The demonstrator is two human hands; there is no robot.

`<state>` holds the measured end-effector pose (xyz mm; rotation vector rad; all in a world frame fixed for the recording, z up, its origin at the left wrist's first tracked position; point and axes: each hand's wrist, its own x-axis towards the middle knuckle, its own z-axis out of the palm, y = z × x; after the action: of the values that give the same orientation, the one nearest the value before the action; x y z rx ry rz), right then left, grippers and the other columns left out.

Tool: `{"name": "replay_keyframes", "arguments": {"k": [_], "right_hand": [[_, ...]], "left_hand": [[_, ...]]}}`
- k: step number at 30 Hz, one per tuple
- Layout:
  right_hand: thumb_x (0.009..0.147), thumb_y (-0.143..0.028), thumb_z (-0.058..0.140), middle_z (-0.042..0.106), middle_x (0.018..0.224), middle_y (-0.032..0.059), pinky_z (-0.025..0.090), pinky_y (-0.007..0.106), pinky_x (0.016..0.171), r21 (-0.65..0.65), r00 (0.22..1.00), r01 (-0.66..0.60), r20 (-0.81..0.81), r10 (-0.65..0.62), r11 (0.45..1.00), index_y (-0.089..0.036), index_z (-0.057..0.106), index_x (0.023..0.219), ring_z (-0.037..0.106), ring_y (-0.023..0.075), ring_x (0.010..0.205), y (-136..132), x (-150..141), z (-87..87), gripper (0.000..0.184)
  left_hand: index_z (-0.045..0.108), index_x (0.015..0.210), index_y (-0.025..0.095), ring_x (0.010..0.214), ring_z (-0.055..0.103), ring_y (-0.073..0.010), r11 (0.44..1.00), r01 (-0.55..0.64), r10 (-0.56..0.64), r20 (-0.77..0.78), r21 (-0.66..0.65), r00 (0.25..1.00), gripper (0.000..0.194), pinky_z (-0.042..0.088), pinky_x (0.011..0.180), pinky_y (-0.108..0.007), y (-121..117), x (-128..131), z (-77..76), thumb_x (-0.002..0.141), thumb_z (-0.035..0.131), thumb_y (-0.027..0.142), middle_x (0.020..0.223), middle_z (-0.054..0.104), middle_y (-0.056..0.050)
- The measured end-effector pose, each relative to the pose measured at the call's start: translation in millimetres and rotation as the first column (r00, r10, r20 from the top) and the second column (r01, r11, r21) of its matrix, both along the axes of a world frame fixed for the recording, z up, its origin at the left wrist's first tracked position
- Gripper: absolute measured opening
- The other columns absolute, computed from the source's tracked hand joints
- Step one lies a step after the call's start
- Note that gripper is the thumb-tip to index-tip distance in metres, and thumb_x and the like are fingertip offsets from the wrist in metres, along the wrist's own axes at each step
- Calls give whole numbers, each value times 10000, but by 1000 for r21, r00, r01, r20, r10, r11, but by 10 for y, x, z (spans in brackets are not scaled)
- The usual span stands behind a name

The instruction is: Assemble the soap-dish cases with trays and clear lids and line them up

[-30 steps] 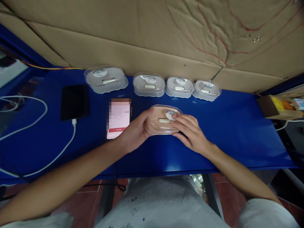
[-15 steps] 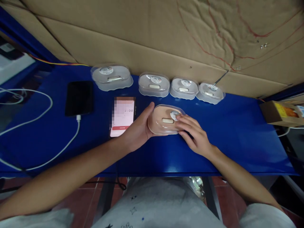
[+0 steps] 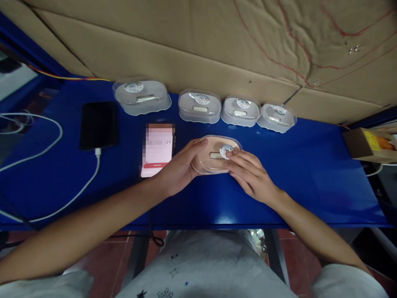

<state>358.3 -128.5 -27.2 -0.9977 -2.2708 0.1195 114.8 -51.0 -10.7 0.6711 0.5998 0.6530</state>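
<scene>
A clear plastic shell case point(image 3: 212, 156) with a small beige piece and a round white sticker point(image 3: 225, 151) lies in the middle of the blue table point(image 3: 310, 174). My left hand point(image 3: 177, 170) cups the case's left side, thumb along its top edge. My right hand point(image 3: 251, 176) rests against its right side, with fingertips pressed on the round sticker. Behind it, several similar clear cases point(image 3: 198, 105) stand in a row along the cardboard wall.
A phone with a pink lit screen point(image 3: 157, 150) lies just left of my left hand. A dark phone point(image 3: 98, 124) on a white charging cable point(image 3: 77, 194) lies further left. A cardboard box point(image 3: 369, 145) sits at the right edge. Cardboard sheets point(image 3: 198, 45) back the table.
Both hands stay on the case. The right fingertips have shifted slightly on the sticker, and the view has moved a little.
</scene>
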Motion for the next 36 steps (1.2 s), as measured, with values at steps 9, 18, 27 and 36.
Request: {"name": "replay_keyframes", "arguments": {"k": [9, 18, 27, 36], "right_hand": [[1134, -394, 452, 550, 1666, 81, 396, 590, 1301, -109, 930, 344, -94, -354, 933, -324, 515, 1598, 500, 315, 1561, 312, 427, 4, 473], [1074, -593, 509, 500, 1684, 177, 227, 753, 1254, 6, 692, 686, 304, -654, 728, -242, 491, 1608, 435, 444, 1552, 598, 1058, 9, 640], [1058, -506, 648, 771, 1241, 85, 539, 558, 1037, -75, 947, 294, 156, -280, 953, -304, 650, 1404, 723, 327, 1123, 167, 555, 307, 401], [937, -461, 836, 466, 1687, 48, 481, 686, 1252, 73, 992, 118, 31, -120, 990, -493, 342, 1679, 520, 425, 1524, 23, 246, 205, 893]], "left_hand": [[787, 1301, 148, 1262, 745, -352, 1000, 18, -18, -45, 5, 999, 428, 632, 1014, -417, 24, -3, -9, 1033, 674, 462, 1336, 798, -151], [753, 1307, 161, 1253, 719, -331, 994, -100, 107, -245, 41, 964, 434, 652, 896, -362, 43, -52, 22, 983, 759, 450, 1360, 771, -152], [810, 1241, 205, 1384, 659, -321, 970, -237, 240, -57, 55, 969, 353, 596, 1077, -371, 110, -46, 139, 1034, 661, 448, 1304, 815, -56], [778, 1310, 255, 1298, 709, -347, 995, -37, 38, -13, 98, 999, 448, 654, 933, -377, -6, -66, 67, 1001, 722, 574, 1314, 799, -90]]}}
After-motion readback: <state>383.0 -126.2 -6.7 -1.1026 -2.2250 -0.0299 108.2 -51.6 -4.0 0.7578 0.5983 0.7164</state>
